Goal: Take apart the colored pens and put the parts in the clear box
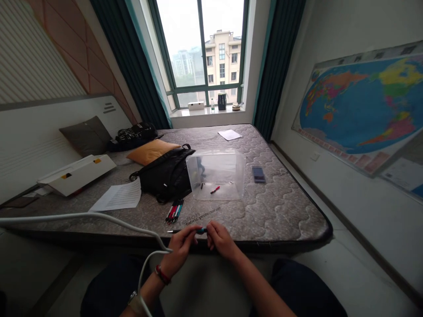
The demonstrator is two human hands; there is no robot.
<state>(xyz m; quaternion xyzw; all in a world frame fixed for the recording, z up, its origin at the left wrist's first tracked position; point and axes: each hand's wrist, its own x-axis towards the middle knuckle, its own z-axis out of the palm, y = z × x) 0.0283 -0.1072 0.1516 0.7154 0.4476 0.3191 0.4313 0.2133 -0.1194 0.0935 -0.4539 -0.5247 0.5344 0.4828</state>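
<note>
The left hand [180, 251] and right hand [221, 240] have their grips clamped on a teal-barrelled pen [191, 230], well in front of the clear plastic box [216, 174]; a red pen part [215, 189] and a thin metal rod [218, 182] lie inside it; a bundle of pens [174, 210] lies outside, just in front of it

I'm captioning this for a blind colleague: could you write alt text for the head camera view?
The left hand and right hand hold a slim pen at the near edge of a quilted grey mattress. Beyond them lie coloured pens, a clear plastic box and a black bag, with a window ahead and a world map to the right.
</note>
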